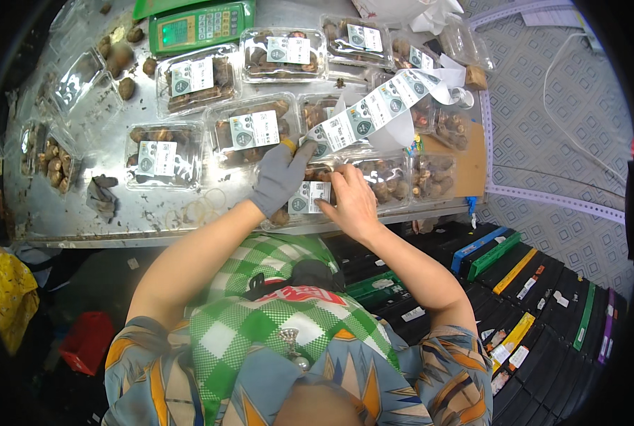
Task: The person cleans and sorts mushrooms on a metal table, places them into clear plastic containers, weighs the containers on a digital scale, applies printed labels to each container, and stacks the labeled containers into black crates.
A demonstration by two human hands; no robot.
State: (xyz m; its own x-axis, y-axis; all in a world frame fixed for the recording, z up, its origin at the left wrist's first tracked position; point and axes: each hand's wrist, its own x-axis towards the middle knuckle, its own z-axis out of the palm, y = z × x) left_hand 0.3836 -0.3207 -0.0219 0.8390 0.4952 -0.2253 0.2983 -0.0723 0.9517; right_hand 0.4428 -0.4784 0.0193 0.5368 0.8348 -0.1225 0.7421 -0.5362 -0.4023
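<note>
My left hand (278, 178), in a grey glove, pinches the near end of a strip of printed labels (360, 120). The strip slants up to the right over several boxes. Below it, a clear plastic clamshell box (279, 217) of brown tubers lies at the table's front edge, partly hidden by both hands. A label (302, 201) sits on its lid. My bare right hand (353, 199) rests on this box, fingers apart, its thumb touching the label's right part. To the left stand a labelled clamshell box (184, 136) and, higher up, another labelled clamshell box (282, 109).
A green digital scale (202, 26) stands at the back of the metal table (82, 213). Loose tubers (127, 88), a grey glove (102, 197) and rubber bands (205, 205) lie at left. Cardboard (471, 165) is at right; black crates (530, 298) stand below. Another person's yellow-patterned sleeve (11, 298) shows at lower left.
</note>
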